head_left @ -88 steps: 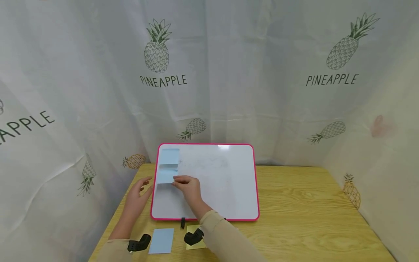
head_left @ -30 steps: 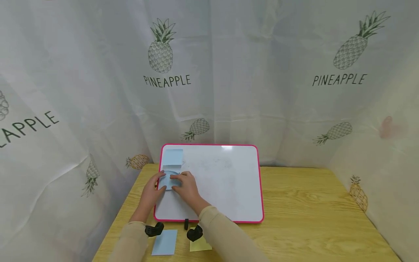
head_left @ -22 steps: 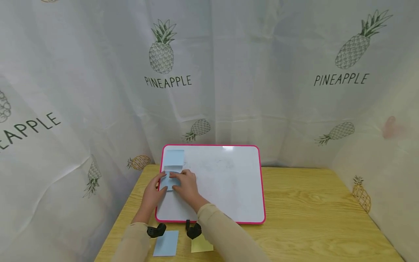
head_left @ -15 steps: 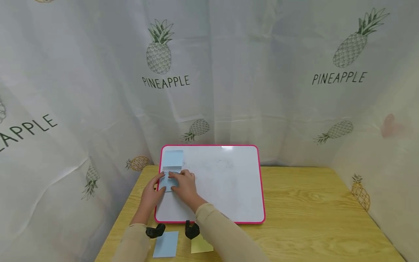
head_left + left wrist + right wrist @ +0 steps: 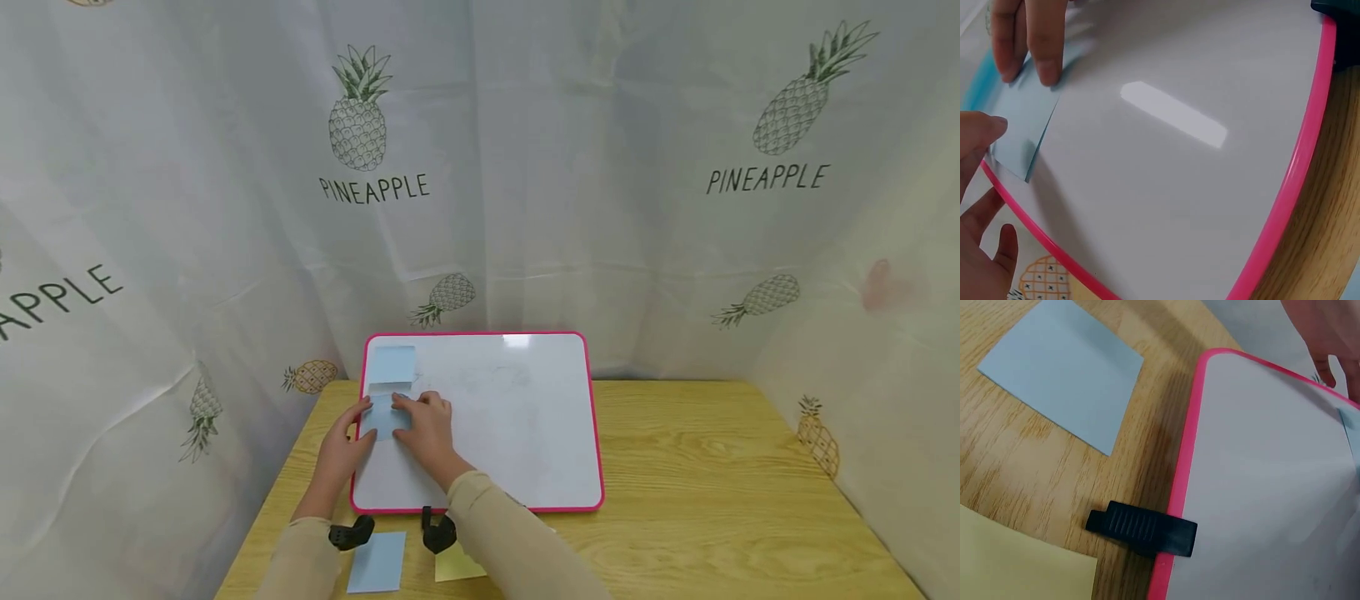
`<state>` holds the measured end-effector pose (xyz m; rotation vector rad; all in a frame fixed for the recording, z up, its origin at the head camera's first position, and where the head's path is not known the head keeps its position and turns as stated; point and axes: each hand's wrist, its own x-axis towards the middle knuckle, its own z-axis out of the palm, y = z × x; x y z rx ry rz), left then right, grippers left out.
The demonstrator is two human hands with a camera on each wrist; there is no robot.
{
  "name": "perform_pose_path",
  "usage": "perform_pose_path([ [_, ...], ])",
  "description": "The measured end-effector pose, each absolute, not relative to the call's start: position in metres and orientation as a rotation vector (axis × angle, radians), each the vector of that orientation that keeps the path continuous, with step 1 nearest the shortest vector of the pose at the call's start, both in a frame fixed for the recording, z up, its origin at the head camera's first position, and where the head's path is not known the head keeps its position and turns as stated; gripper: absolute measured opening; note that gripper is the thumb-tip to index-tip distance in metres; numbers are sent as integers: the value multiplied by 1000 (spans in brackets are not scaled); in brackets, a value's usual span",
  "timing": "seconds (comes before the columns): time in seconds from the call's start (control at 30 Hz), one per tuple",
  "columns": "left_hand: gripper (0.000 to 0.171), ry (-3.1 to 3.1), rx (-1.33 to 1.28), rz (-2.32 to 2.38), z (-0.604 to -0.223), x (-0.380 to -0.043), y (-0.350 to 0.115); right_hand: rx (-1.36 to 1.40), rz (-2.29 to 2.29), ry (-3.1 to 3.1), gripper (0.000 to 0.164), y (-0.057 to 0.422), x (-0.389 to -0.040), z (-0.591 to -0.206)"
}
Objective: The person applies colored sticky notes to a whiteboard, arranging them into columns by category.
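A whiteboard (image 5: 517, 425) with a pink frame leans upright on the table. Two light blue sticky notes are on its left side, the upper note (image 5: 392, 364) and, below it, the lower note (image 5: 382, 417). My left hand (image 5: 341, 450) touches the lower note's left edge, index finger high and thumb low, spread apart. In the left wrist view a fingertip rests on this note (image 5: 1025, 119), and other fingers sit outside the frame. Opposite, my right hand (image 5: 433, 429) presses the right part with extended fingers; its lower corner stands slightly off the board.
A blue sticky-note pad (image 5: 1066, 375) and a yellow pad (image 5: 1016, 562) lie on the wooden table (image 5: 712, 467) before the board. A black clip-like foot (image 5: 1144, 528) grips the board's bottom edge. A pineapple-print curtain (image 5: 555, 208) hangs behind.
My left hand has come from beside the board onto the lower note's left edge. My right hand has gone from pinching its corner to pressing it, and the note lies flatter and slightly lower.
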<state>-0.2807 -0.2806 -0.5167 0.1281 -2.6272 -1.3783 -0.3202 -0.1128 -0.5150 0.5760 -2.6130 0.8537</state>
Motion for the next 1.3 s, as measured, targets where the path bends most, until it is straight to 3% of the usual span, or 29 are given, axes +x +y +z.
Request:
perform_pose_path([
  [0.63, 53, -2620, 139, -1440, -514, -276, -278, 478, 1084, -2598, 49, -88, -312, -516],
  [1.0, 50, -2567, 88, -1434, -517, -256, -277, 543, 1322, -2590, 37, -77, -297, -512],
  [1.3, 62, -2533, 162, -1538, -520, -232, -277, 652, 1542, -2570, 34, -69, -277, -517],
])
